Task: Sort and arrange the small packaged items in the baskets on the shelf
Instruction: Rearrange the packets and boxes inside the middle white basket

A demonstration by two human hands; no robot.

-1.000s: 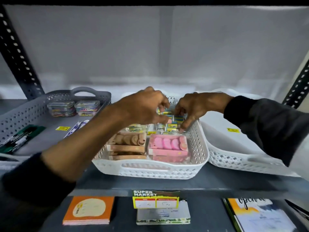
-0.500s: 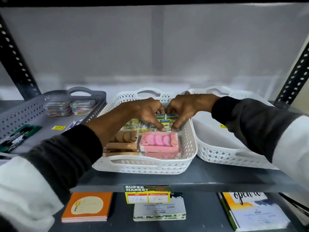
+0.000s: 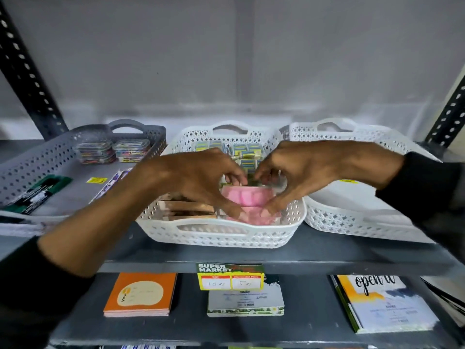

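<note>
A white lattice basket (image 3: 221,235) stands in the middle of the shelf. Inside it, a clear box of pink erasers (image 3: 247,197) lies at the front right, a tan box (image 3: 188,210) at the front left, and several small blue-and-yellow packs (image 3: 245,153) at the back. My left hand (image 3: 198,177) and my right hand (image 3: 302,172) both curl around the pink eraser box from opposite sides, fingertips on its edges. Both hands look blurred.
A grey basket (image 3: 50,157) on the left holds clear boxes of coloured clips (image 3: 113,151) and a dark green pack (image 3: 37,193). A second white basket (image 3: 352,215) sits on the right. Notebooks lie on the lower shelf under a price tag (image 3: 230,277).
Both hands have come forward from the blue-and-yellow packs at the back of the basket to the pink eraser box at the front. Those packs now show uncovered.
</note>
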